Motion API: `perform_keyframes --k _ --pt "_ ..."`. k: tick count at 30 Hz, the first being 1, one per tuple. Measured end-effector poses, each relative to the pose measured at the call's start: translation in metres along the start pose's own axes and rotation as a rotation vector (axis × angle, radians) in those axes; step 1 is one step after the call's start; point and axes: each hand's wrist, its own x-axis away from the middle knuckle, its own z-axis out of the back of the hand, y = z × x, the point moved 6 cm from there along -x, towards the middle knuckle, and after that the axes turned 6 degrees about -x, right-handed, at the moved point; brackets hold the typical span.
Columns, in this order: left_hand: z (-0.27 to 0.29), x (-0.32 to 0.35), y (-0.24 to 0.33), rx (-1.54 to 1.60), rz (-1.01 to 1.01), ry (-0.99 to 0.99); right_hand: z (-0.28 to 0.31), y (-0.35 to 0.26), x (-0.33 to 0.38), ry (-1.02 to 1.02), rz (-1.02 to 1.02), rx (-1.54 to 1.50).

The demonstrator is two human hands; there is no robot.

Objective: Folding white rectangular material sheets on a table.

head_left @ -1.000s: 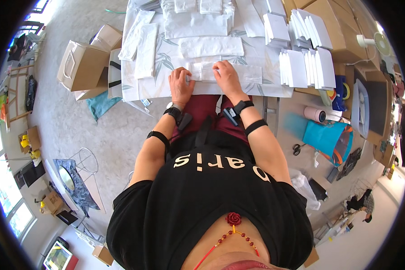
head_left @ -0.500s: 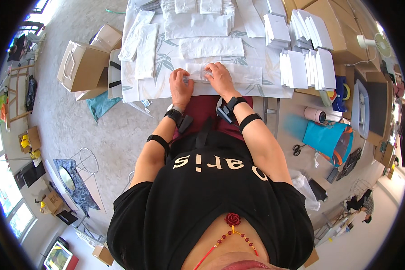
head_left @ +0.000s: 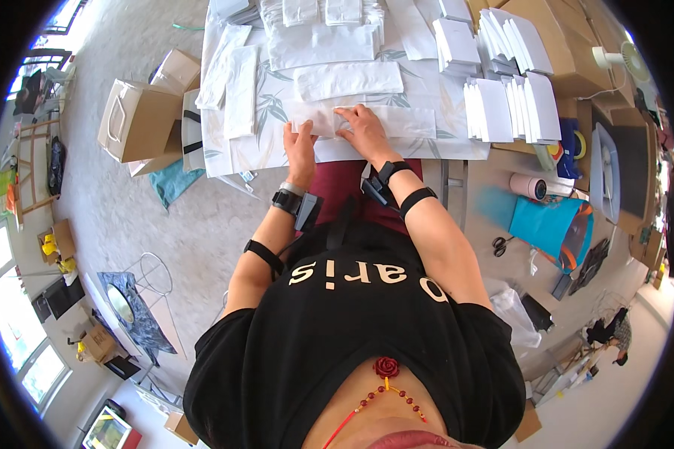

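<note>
A long flat white paper piece point(head_left: 404, 121) lies along the near edge of a table covered in a leaf-print cloth point(head_left: 266, 146). My left hand point(head_left: 299, 146) presses down on its left end with the fingers flat. My right hand point(head_left: 361, 127) rests on it just to the right, fingers bent and pinching the paper's edge. Both wrists wear black bands. Another folded white piece point(head_left: 348, 79) lies just beyond the hands.
Stacks of folded white paper bags point(head_left: 513, 105) stand at the table's right, more white pieces point(head_left: 232, 82) at its left. A brown carton with handles point(head_left: 135, 120) sits on the floor to the left. A teal bag point(head_left: 547, 224), tape roll point(head_left: 528, 185) and scissors point(head_left: 502, 244) lie right.
My right hand has slid left along the paper piece toward my left hand. My left hand stays on the paper's left end.
</note>
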Motion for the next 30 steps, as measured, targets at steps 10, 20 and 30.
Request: perform_keyframes --k 10,20,30 --pt "-0.023 0.003 -0.007 -0.009 0.071 -0.097 0.0 -0.003 -0.001 -0.027 -0.007 0.018" --pt "-0.035 -0.001 -0.014 -0.122 0.054 -0.108 0.004 0.003 -0.003 -0.028 -0.008 0.063" --pt "-0.081 0.021 0.008 -0.803 -0.192 -0.309 0.049 0.042 0.032 0.135 -0.236 -0.325"
